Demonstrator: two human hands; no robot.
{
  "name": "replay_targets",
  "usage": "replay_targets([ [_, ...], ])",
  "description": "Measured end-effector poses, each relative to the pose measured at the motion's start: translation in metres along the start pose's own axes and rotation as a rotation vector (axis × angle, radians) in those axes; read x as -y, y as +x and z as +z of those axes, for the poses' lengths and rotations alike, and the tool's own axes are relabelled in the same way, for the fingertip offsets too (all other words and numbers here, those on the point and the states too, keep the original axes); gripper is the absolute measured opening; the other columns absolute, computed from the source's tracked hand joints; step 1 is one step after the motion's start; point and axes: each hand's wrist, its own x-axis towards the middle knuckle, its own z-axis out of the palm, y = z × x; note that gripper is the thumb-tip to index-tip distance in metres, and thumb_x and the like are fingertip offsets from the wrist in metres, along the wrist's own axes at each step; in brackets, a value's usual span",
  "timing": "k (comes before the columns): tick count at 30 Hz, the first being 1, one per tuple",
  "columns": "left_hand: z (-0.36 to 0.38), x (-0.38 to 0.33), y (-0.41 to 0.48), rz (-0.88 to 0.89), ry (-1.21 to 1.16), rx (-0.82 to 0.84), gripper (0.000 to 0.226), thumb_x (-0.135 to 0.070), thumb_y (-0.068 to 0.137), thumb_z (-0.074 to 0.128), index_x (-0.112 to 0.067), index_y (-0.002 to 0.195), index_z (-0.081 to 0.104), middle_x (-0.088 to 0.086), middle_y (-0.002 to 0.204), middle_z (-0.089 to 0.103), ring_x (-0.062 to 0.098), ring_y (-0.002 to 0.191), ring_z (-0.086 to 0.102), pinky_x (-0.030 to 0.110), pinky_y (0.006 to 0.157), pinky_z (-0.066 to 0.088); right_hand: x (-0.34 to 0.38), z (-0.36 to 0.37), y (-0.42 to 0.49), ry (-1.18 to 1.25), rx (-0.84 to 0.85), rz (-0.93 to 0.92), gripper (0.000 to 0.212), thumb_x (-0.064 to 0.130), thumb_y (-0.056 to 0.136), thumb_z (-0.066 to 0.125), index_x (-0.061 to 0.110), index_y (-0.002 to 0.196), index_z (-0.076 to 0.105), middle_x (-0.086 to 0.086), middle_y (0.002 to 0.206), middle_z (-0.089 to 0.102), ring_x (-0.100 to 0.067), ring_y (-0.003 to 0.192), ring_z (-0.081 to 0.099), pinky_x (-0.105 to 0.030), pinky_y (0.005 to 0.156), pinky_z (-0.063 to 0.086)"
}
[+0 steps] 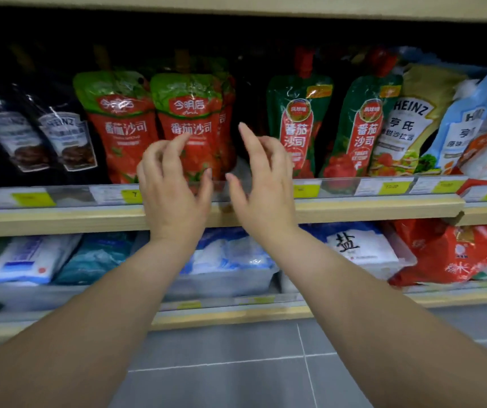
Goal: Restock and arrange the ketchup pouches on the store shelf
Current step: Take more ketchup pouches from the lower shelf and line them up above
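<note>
Ketchup pouches (190, 125) are shown standing upright on the store shelf (354, 209), with a dark gap between two brands. The left hand (174, 184) and right hand (261, 178) are held before it, fingers loosely curled and nothing gripped. Restocking is judged unfinished.

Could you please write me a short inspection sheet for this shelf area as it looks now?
Surface: wooden shelf with price-label strip, stocked.
Job's things: red-and-green ketchup pouches upright at left; dark green ketchup pouches upright at right; dark gap between them.
Clutter: nothing seen.
Grippers: left hand and right hand raised before the shelf, fingers relaxed, holding nothing.
Cables: nothing seen.
Surroundings: Heinz pouches either side, salt bags below, grey tiled floor.
</note>
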Motion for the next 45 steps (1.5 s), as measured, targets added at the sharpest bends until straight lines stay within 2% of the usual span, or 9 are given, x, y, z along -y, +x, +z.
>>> replay_targets([
  [5, -0.027, 0.039, 0.015, -0.114, 0.053, -0.033, 0.063, -0.029, 0.083, 0.065, -0.019, 0.138, 0.036, 0.013, 0.134, 0.038, 0.028, 0.123, 0.035, 0.032, 0.102, 0.030, 0.032, 0.038, 0.007, -0.022, 0.095, 0.065, 0.083, 0.030, 0.084, 0.064, 0.033, 0.148, 0.012, -0.015, 0.140, 0.033, -0.031, 0.124, 0.034, -0.043, 0.097, 0.039],
  [11, -0.035, 0.061, 0.027, -0.195, 0.011, -0.027, 0.079, -0.029, 0.078, 0.072, -0.021, 0.144, 0.028, 0.011, 0.139, 0.032, 0.026, 0.127, 0.034, 0.028, 0.099, 0.027, 0.049, 0.061, 0.015, -0.126, 0.073, 0.126, 0.095, 0.040, 0.081, 0.068, 0.037, 0.147, -0.001, -0.017, 0.138, 0.038, -0.034, 0.118, 0.046, -0.048, 0.094, 0.045],
  [15, -0.033, 0.066, 0.030, -0.240, -0.061, 0.000, 0.086, -0.031, 0.077, 0.074, -0.023, 0.146, 0.023, 0.010, 0.142, 0.029, 0.025, 0.128, 0.036, 0.036, 0.101, 0.035, 0.047, 0.063, 0.019, -0.138, 0.043, 0.147, 0.096, 0.029, 0.082, 0.069, 0.041, 0.146, -0.002, -0.015, 0.128, 0.045, -0.030, 0.109, 0.052, -0.048, 0.086, 0.049],
  [21, -0.029, 0.068, 0.029, -0.245, -0.018, -0.007, 0.084, -0.038, 0.081, 0.070, -0.025, 0.147, 0.020, 0.008, 0.136, 0.046, 0.027, 0.127, 0.037, 0.037, 0.105, 0.028, 0.030, 0.049, 0.026, -0.075, 0.038, 0.213, 0.105, 0.014, 0.080, 0.073, 0.050, 0.142, -0.005, -0.006, 0.114, 0.048, -0.022, 0.086, 0.057, -0.045, 0.073, 0.054],
  [27, -0.028, 0.070, 0.029, -0.204, 0.022, -0.005, 0.080, -0.042, 0.083, 0.068, -0.029, 0.147, 0.022, 0.008, 0.130, 0.051, 0.025, 0.121, 0.045, 0.038, 0.103, 0.031, 0.017, 0.036, 0.027, -0.022, 0.070, 0.210, 0.106, 0.012, 0.080, 0.073, 0.051, 0.141, -0.004, -0.003, 0.109, 0.048, -0.018, 0.084, 0.056, -0.033, 0.068, 0.049],
  [30, -0.027, 0.069, 0.030, -0.176, 0.025, 0.016, 0.081, -0.044, 0.083, 0.067, -0.031, 0.147, 0.021, 0.009, 0.126, 0.052, 0.026, 0.117, 0.049, 0.042, 0.099, 0.037, 0.017, 0.036, 0.026, -0.023, 0.065, 0.209, 0.105, 0.012, 0.080, 0.073, 0.050, 0.142, -0.004, -0.005, 0.112, 0.049, -0.018, 0.086, 0.055, -0.032, 0.069, 0.048],
  [35, -0.026, 0.071, 0.032, -0.125, -0.058, 0.123, 0.085, -0.046, 0.080, 0.069, -0.036, 0.147, 0.017, 0.008, 0.130, 0.049, 0.024, 0.117, 0.050, 0.034, 0.087, 0.040, 0.017, 0.036, 0.026, -0.022, 0.065, 0.201, 0.105, 0.013, 0.080, 0.073, 0.049, 0.142, -0.003, -0.004, 0.109, 0.048, -0.019, 0.083, 0.056, -0.037, 0.071, 0.052],
  [41, -0.024, 0.073, 0.034, -0.120, -0.067, 0.143, 0.086, -0.045, 0.080, 0.070, -0.038, 0.147, 0.015, 0.008, 0.127, 0.048, 0.024, 0.116, 0.050, 0.035, 0.087, 0.041, 0.018, 0.038, 0.026, -0.042, 0.059, 0.183, 0.101, 0.016, 0.081, 0.072, 0.045, 0.145, -0.001, -0.005, 0.114, 0.050, -0.020, 0.085, 0.057, -0.039, 0.069, 0.053],
  [45, -0.027, 0.074, 0.021, -0.085, -0.037, 0.112, 0.077, -0.045, 0.084, 0.065, -0.032, 0.147, 0.023, 0.009, 0.131, 0.044, 0.024, 0.121, 0.042, 0.034, 0.098, 0.036, 0.020, 0.039, 0.010, -0.088, 0.059, 0.135, 0.090, 0.026, 0.085, 0.067, 0.035, 0.148, 0.004, -0.012, 0.128, 0.046, -0.026, 0.112, 0.050, -0.044, 0.092, 0.046],
])
